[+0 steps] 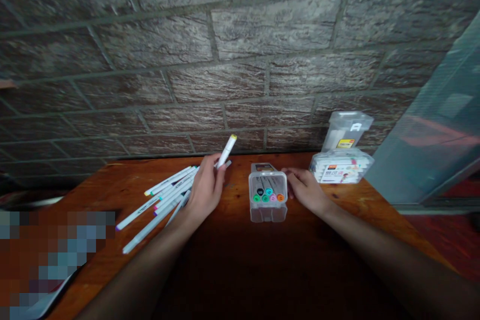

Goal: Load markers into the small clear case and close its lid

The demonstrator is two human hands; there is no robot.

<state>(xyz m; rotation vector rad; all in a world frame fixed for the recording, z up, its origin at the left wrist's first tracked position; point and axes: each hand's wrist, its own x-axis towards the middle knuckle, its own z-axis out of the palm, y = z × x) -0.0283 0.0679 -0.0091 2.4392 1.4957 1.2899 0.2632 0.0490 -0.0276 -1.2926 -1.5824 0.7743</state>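
Head view: left hand (pixel 207 186) holds white marker (pixel 226 152).

The head camera looks down across the table (pixel 234 205).

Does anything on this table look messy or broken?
Nothing looks broken or spilled. Only the loose markers stand out, strewn at uneven angles beside the left hand, whereas those in the clear plastic case sit in neat rows.
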